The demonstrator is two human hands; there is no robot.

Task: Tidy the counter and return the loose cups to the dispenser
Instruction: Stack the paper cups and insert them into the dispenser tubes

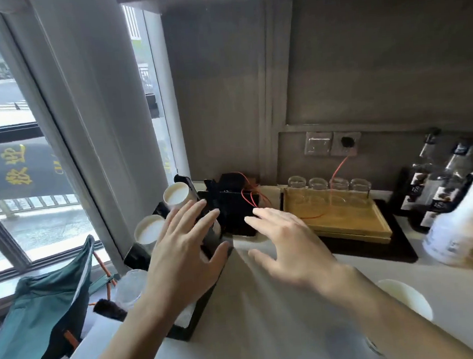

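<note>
Both hands, left [183,257] and right [290,243], reach forward, fingers spread.

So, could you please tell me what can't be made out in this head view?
- Black holder: its front is hidden behind the left hand and right hand.
- Bottles at right: blurred, labels unreadable.
- White cup: partly covered by the right forearm.
- Glass jars: contents unclear.
</note>
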